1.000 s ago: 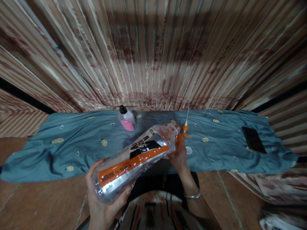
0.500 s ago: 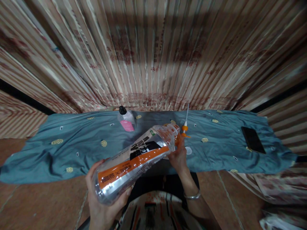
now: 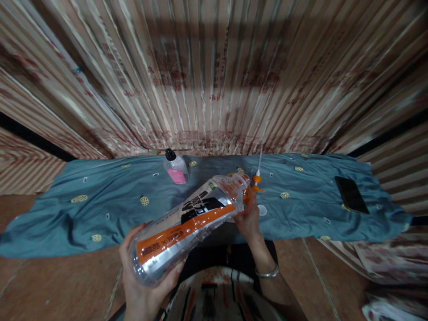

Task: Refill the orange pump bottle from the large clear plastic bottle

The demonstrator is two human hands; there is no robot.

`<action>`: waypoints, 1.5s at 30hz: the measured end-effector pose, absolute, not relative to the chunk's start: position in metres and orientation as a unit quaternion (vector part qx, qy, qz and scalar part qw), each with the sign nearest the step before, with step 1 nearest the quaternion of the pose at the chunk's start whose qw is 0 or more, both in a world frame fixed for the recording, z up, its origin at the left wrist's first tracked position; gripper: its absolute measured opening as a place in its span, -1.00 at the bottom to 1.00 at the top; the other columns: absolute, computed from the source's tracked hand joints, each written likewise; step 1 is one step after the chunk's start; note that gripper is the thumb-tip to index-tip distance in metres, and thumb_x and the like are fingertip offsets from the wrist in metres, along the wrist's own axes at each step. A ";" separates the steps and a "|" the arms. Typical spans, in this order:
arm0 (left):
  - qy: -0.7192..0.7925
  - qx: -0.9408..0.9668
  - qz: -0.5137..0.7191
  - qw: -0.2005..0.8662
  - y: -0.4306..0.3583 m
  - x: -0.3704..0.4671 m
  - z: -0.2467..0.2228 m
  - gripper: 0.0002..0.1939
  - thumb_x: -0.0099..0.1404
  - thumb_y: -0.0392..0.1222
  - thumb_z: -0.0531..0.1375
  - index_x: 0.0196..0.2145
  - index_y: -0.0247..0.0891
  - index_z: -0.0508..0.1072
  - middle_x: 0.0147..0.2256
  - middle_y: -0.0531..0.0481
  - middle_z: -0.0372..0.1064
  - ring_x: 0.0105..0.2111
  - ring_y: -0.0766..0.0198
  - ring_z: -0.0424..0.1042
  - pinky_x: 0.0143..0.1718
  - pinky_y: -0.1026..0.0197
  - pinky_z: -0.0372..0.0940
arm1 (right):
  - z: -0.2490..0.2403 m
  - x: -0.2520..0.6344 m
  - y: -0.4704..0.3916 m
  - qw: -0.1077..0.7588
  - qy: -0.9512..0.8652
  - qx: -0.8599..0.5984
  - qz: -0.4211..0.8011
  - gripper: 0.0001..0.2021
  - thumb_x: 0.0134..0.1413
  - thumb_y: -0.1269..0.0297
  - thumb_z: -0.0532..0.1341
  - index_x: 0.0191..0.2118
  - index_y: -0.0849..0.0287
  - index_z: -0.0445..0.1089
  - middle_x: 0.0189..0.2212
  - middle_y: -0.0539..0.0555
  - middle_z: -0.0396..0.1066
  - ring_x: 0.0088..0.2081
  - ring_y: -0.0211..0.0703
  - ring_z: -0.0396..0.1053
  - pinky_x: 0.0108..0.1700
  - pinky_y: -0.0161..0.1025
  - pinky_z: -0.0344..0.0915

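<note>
A large clear plastic bottle (image 3: 187,227) with an orange, black and silver label is tilted, base toward me on the left, its open neck to the right and farther away. My left hand (image 3: 143,285) is wrapped around its base. At its mouth, my right hand (image 3: 250,218) is closed around an orange see-through container (image 3: 246,194), mostly hidden by the fingers and the bottle neck. Just beyond that hand lies an orange pump head (image 3: 257,179) with a long pale tube. A small round whitish disc (image 3: 262,209) rests right of my right hand.
A clear bottle with a black cap and pink label (image 3: 176,171) stands back left on the teal patterned cloth (image 3: 117,205). A black phone (image 3: 351,194) lies at the right. Striped curtains (image 3: 214,111) hang behind and at both sides.
The view has shifted very slightly. Both hands, the tilted bottle and the orange container keep nearly the same position.
</note>
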State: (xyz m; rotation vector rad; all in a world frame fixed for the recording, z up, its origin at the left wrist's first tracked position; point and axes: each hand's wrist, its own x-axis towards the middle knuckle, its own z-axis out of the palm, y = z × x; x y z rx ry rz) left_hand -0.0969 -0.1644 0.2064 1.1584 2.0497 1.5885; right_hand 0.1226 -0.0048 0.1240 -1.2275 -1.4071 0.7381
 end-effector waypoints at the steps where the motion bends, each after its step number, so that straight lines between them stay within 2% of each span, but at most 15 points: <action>1: 0.718 0.396 0.554 0.146 -0.164 -0.095 0.208 -0.09 0.02 0.14 0.57 0.25 -0.08 0.37 -0.05 -0.05 0.58 -0.15 0.02 0.65 -0.11 0.02 0.59 | 0.124 0.122 -0.005 0.537 -0.592 -0.516 0.309 -0.17 0.13 -0.12 0.47 0.41 0.12 0.30 0.14 0.30 0.67 0.10 0.31 0.70 0.05 0.15 0.67; 3: 0.727 0.385 0.552 0.135 -0.164 -0.089 0.211 -0.10 0.07 0.19 0.54 0.27 -0.10 0.37 -0.04 -0.06 0.56 -0.14 0.03 0.64 -0.08 0.01 0.58 | 0.123 0.122 -0.004 0.538 -0.591 -0.517 0.306 -0.17 0.14 -0.11 0.46 0.42 0.11 0.29 0.16 0.30 0.65 0.11 0.31 0.69 0.05 0.15 0.67; 10: 0.729 0.414 0.533 0.115 -0.167 -0.097 0.205 -0.06 0.04 0.22 0.55 0.28 -0.13 0.37 0.03 -0.10 0.56 -0.09 0.02 0.64 -0.05 0.03 0.58 | 0.126 0.121 -0.004 0.540 -0.590 -0.511 0.313 -0.19 0.16 -0.04 0.47 0.43 0.15 0.31 0.37 0.38 0.49 0.26 0.34 0.59 0.15 0.16 0.63; 13: 0.722 0.436 0.524 0.121 -0.168 -0.102 0.201 -0.05 0.04 0.20 0.56 0.29 -0.10 0.37 -0.03 -0.05 0.58 -0.15 0.06 0.65 -0.12 0.06 0.60 | 0.124 0.122 -0.005 0.542 -0.587 -0.515 0.311 -0.17 0.15 -0.01 0.47 0.45 0.16 0.28 0.30 0.37 0.55 0.20 0.33 0.63 0.10 0.15 0.65; 18: 0.722 0.424 0.535 0.115 -0.169 -0.100 0.201 -0.12 0.11 0.18 0.53 0.30 -0.07 0.38 -0.01 -0.05 0.58 -0.11 0.06 0.65 -0.07 0.05 0.60 | 0.122 0.121 -0.005 0.545 -0.585 -0.513 0.314 -0.24 0.14 -0.04 0.48 0.38 0.11 0.34 0.15 0.29 0.67 0.09 0.27 0.70 0.04 0.12 0.67; 21: 0.716 0.449 0.524 0.109 -0.169 -0.103 0.199 -0.10 0.09 0.18 0.54 0.30 -0.10 0.38 -0.04 -0.05 0.59 -0.15 0.07 0.67 -0.12 0.08 0.61 | 0.122 0.121 -0.004 0.546 -0.583 -0.517 0.309 -0.22 0.14 -0.03 0.49 0.38 0.13 0.34 0.15 0.31 0.66 0.09 0.28 0.70 0.06 0.13 0.67; 25: 0.712 0.456 0.523 0.106 -0.171 -0.113 0.192 -0.05 0.06 0.17 0.57 0.32 -0.11 0.37 0.03 -0.09 0.59 -0.11 0.05 0.68 -0.09 0.09 0.62 | 0.122 0.121 -0.004 0.550 -0.586 -0.512 0.303 -0.22 0.13 -0.04 0.50 0.38 0.15 0.35 0.14 0.32 0.66 0.09 0.29 0.69 0.05 0.14 0.67; 30: 0.698 0.465 0.529 0.129 -0.171 -0.117 0.190 -0.03 -0.01 0.07 0.61 0.30 -0.09 0.37 -0.04 -0.04 0.60 -0.17 0.05 0.67 -0.15 0.08 0.64 | 0.121 0.121 -0.003 0.551 -0.590 -0.507 0.302 -0.24 0.16 -0.05 0.48 0.39 0.08 0.34 0.11 0.26 0.67 0.09 0.27 0.69 0.06 0.14 0.67; 36: 0.719 0.427 0.535 0.117 -0.169 -0.105 0.198 -0.06 0.06 0.19 0.55 0.31 -0.13 0.37 -0.02 -0.08 0.58 -0.13 0.03 0.66 -0.09 0.04 0.62 | 0.121 0.120 -0.003 0.556 -0.591 -0.504 0.296 -0.23 0.16 -0.06 0.48 0.39 0.13 0.34 0.11 0.27 0.67 0.07 0.25 0.70 0.04 0.12 0.67; 42: 0.712 0.454 0.524 0.111 -0.168 -0.107 0.199 -0.05 0.01 0.14 0.59 0.28 -0.13 0.38 -0.01 -0.08 0.58 -0.13 0.04 0.66 -0.11 0.06 0.62 | 0.126 0.120 -0.004 0.552 -0.585 -0.507 0.310 -0.23 0.17 -0.08 0.47 0.39 0.16 0.35 0.14 0.32 0.65 0.10 0.28 0.68 0.08 0.17 0.66; 45: 0.721 0.423 0.538 0.111 -0.168 -0.099 0.203 -0.06 0.06 0.18 0.56 0.30 -0.14 0.38 0.00 -0.09 0.57 -0.10 0.04 0.65 -0.07 0.05 0.60 | 0.127 0.120 -0.004 0.541 -0.589 -0.513 0.311 -0.18 0.17 -0.08 0.47 0.43 0.15 0.31 0.21 0.35 0.62 0.11 0.29 0.68 0.08 0.18 0.66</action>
